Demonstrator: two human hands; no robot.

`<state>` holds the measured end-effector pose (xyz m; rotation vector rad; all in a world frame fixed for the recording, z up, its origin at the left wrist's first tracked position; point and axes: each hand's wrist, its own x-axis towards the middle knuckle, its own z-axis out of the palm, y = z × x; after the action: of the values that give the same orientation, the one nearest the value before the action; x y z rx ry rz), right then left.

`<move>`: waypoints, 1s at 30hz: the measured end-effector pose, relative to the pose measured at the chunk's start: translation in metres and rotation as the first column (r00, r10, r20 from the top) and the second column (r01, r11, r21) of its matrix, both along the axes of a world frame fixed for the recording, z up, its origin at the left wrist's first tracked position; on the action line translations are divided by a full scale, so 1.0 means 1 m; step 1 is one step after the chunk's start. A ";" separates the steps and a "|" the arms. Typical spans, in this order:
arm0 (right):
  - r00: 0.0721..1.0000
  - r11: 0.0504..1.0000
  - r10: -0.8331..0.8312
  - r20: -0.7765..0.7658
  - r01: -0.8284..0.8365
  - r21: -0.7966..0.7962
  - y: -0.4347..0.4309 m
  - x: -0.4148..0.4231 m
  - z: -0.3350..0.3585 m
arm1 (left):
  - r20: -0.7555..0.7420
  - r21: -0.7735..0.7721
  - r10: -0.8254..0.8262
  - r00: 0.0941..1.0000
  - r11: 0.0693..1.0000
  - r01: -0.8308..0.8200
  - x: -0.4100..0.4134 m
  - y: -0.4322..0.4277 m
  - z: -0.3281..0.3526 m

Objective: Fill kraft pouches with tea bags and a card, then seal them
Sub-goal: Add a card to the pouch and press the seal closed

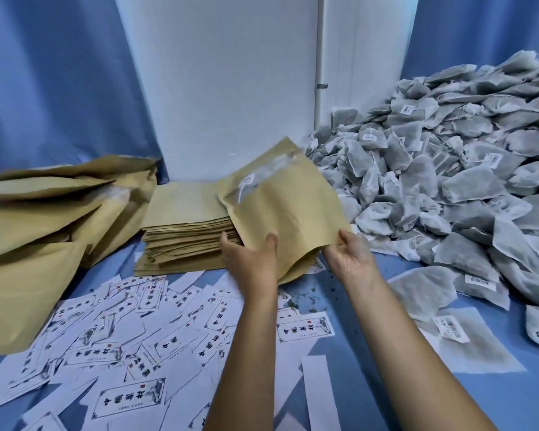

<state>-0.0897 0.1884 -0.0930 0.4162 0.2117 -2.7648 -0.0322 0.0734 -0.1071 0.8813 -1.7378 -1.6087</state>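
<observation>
A kraft pouch (288,209) with a clear window near its top is held up, tilted, over the blue surface. My left hand (249,259) grips its lower left edge, thumb on the front. My right hand (349,256) pinches its lower right corner. Just behind and to the left lies a stack of flat kraft pouches (184,225). White printed cards (131,331) are scattered across the near surface. A large heap of grey tea bags (455,169) fills the right side.
Bulging kraft pouches (41,231) are piled at the left. A white panel (224,88) stands upright at the back between blue curtains (44,79). Loose tea crumbs (305,301) lie under the held pouch. Single tea bags (467,340) lie at the near right.
</observation>
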 end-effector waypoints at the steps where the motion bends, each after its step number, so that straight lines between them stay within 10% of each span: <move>1: 1.000 1.000 -0.023 0.015 0.023 -0.017 0.000 -0.001 -0.004 | -0.040 0.229 -0.130 0.991 0.964 0.136 0.002 -0.003 0.002; 3: 0.998 0.998 -0.055 0.005 0.056 -0.026 0.004 -0.001 -0.011 | -0.159 0.562 -0.354 0.922 0.735 0.379 0.004 -0.006 0.003; 6: 0.993 0.993 -0.095 -0.068 0.099 0.070 0.012 -0.001 -0.013 | -0.230 0.675 -0.492 0.839 0.541 0.502 0.009 -0.005 0.004; 17: 0.952 0.701 -0.250 -0.179 0.305 0.645 0.030 0.002 -0.022 | -0.070 0.498 -0.492 0.868 0.737 0.457 0.010 -0.030 0.001; 30: 0.953 0.689 -0.119 -0.277 0.281 0.668 0.033 0.002 -0.025 | -0.113 0.466 -0.394 0.912 0.790 0.399 0.009 -0.030 -0.002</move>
<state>-0.0874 0.2210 -0.1182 0.3232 1.3898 -2.8357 -0.0232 0.0437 -0.1090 0.7452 -1.6096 -2.3965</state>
